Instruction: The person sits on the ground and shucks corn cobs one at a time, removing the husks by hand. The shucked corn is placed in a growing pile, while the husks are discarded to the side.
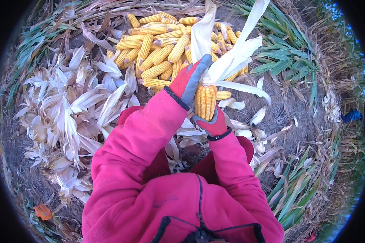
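In front of me is a yellow corn cob (205,103) with its kernels bared. Pale husk leaves (228,66) are peeled back and fan out from its upper end. My right hand (213,123), in a red and grey work glove, grips the cob around its lower end. My left hand (192,79), gloved alike, lies along the cob's left side with fingers pointing away from me. Its grey palm side faces the husk leaves; whether the fingers grip them is hidden. Just beyond is a heap of husked corn cobs (158,45).
A large pile of stripped dry husks (70,115) lies on the left. Green corn stalks and leaves (287,45) lie at the far right, with more leaves (295,188) at the near right. Loose husk scraps (258,115) dot the soil. An orange piece (43,211) lies at the lower left.
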`<action>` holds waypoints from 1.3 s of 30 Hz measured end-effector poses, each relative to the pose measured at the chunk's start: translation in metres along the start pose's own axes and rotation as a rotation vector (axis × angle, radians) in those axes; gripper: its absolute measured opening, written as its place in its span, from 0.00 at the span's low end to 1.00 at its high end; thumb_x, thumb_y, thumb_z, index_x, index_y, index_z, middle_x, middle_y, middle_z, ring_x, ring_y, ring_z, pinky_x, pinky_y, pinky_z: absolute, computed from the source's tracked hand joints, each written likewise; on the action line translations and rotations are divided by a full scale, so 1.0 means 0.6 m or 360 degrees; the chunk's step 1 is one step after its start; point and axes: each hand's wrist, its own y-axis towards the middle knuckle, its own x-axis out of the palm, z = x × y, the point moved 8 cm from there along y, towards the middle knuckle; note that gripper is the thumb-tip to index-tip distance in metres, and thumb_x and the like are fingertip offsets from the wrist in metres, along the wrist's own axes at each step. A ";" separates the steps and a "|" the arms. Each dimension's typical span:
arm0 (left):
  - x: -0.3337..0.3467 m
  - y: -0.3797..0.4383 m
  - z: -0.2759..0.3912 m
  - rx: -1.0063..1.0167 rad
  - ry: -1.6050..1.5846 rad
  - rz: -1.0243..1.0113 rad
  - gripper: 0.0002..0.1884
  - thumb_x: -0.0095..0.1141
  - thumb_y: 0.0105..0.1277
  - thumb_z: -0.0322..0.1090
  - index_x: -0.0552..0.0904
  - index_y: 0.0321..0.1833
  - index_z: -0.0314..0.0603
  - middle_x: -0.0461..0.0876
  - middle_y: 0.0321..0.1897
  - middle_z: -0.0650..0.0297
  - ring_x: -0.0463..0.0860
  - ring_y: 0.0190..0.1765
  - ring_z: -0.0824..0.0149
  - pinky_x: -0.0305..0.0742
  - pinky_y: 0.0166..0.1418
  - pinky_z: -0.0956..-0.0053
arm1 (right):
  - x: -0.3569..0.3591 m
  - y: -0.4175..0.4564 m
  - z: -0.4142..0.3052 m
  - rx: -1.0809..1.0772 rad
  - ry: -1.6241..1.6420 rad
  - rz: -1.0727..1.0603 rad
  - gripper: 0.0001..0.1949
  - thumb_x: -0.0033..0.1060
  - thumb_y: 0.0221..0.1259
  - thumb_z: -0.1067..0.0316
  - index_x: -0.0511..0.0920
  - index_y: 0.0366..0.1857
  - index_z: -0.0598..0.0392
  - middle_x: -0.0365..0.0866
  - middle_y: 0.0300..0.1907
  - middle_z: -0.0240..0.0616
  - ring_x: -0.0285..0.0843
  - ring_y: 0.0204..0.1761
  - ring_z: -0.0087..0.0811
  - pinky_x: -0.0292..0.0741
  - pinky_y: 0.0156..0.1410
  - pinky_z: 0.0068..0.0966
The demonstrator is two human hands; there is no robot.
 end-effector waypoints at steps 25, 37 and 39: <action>-0.084 0.047 0.004 0.0262 -0.0702 0.0541 0.29 0.33 0.70 0.50 0.69 0.54 0.23 0.76 0.49 0.45 0.78 0.50 0.54 0.72 0.57 0.63 | -0.022 0.040 0.009 -0.0513 -0.0650 0.0543 0.40 0.72 0.35 0.68 0.63 0.60 0.63 0.73 0.53 0.50 0.74 0.56 0.41 0.71 0.58 0.31; -0.094 0.002 0.047 0.0352 -0.1049 0.0850 0.24 0.38 0.69 0.47 0.60 0.12 0.53 0.50 0.07 0.73 0.50 0.12 0.72 0.63 0.28 0.69 | 0.072 0.004 -0.006 0.0018 0.0579 0.0077 0.27 0.60 0.57 0.55 0.65 0.56 0.61 0.75 0.45 0.41 0.76 0.44 0.29 0.72 0.49 0.24; -0.084 0.002 0.056 0.0362 -0.1156 0.0627 0.25 0.40 0.68 0.48 0.58 0.11 0.54 0.50 0.06 0.73 0.50 0.12 0.73 0.58 0.25 0.72 | 0.088 -0.016 -0.009 0.0309 0.0947 -0.0184 0.29 0.61 0.56 0.50 0.66 0.54 0.60 0.76 0.40 0.40 0.77 0.38 0.29 0.74 0.44 0.23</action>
